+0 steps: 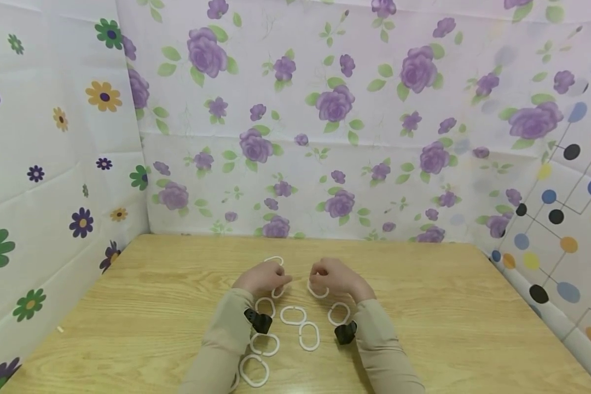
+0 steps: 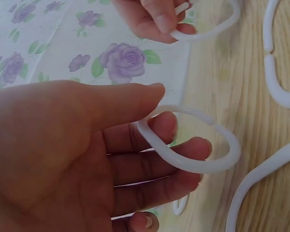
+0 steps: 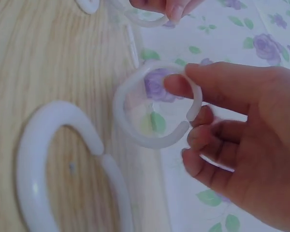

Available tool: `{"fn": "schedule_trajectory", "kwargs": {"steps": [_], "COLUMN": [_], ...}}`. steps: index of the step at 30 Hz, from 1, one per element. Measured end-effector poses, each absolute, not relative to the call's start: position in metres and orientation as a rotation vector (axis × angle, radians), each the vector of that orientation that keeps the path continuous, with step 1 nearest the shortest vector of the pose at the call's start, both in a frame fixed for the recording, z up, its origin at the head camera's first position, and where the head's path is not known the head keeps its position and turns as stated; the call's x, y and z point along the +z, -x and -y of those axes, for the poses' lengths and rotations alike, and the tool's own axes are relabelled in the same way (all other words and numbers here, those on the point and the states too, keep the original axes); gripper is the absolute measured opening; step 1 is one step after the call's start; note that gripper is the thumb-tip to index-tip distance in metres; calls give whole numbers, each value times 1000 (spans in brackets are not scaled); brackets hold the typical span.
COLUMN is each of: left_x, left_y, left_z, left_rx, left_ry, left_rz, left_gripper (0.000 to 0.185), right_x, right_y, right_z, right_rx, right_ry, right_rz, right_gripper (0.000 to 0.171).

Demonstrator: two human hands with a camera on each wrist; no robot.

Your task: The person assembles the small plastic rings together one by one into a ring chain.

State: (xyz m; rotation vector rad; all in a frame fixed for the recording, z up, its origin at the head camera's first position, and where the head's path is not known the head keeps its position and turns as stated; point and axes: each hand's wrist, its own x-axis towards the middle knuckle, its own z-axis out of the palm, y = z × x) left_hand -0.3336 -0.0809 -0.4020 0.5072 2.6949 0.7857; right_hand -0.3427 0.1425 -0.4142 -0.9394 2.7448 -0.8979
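Facing, from left to right, a daisy-printed sheet, a rose-printed sheet and a dotted sheet, and working over a wood-grain table. Reaching in with a beige left sleeve, wearing a black left wrist camera. Having a column of white rings beside that forearm, one of them partly hidden by the sleeve. Pinching a split ring in the left hand, narrowly, between thumb and index finger, with the other fingers lying behind it and partly showing through its opening. Hiding part of a far ring just beyond that hand. Looking down, between the forearms, on two middle rings, lying close together; being unable to tell whether touching. Pinching a second split ring in the right hand, again narrowly, between thumb and index finger, with the remaining fingers curling near its split. Having a loose ring beside the right wrist, and wearing a black right wrist camera by the right sleeve.
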Motion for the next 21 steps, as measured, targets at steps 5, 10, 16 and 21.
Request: {"fn": "schedule_trajectory", "kwargs": {"steps": [5,10,16,21], "left_x": [-401,-399,-395,-391], "left_y": [333,332,331,333], "left_z": [79,79,84,86], "left_rx": [834,872,938,976], "left_ry": [-504,-526,-498,-466], "left_rz": [-2715,-2723,-2762,-2813], "left_gripper": [41,42,35,31], "right_x": [-412,-410,-411,-411], "right_y": [342,340,339,340], "right_z": [-140,-138,-136,-135], "right_rx": [-960,-1032,-1103,-1163], "right_ry": [899,822,765,787], "right_rz": [-2779,-2740,-2691,-2651], "right_gripper": [13,10,4,5]}}
